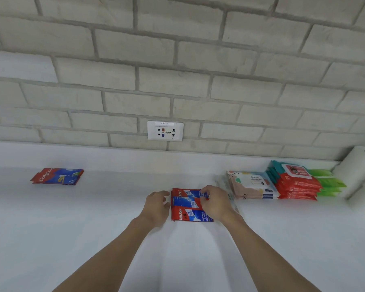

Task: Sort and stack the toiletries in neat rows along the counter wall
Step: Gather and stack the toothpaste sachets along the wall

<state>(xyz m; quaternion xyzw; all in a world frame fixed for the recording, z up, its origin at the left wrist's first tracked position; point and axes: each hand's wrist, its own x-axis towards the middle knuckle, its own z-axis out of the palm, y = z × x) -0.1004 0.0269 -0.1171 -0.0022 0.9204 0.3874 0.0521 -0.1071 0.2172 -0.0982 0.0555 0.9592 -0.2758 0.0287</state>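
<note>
Several red and blue toothpaste boxes (187, 204) lie side by side on the white counter (93, 218), in front of me. My right hand (214, 203) pinches the right end of the far box. My left hand (157, 205) touches the left ends of the boxes with loosely curled fingers. A separate small pile of red and blue toothpaste boxes (57, 176) lies far left near the wall. To the right stand stacks of wipe packs: a pastel stack (251, 186), a red and teal stack (293, 182) and green packs (329, 183).
A white brick wall (177, 70) backs the counter, with a white power socket (165, 130) above the boxes. A paper towel roll (358, 169) leans at the far right. A clear plastic pack (228, 190) lies between my right hand and the pastel wipes.
</note>
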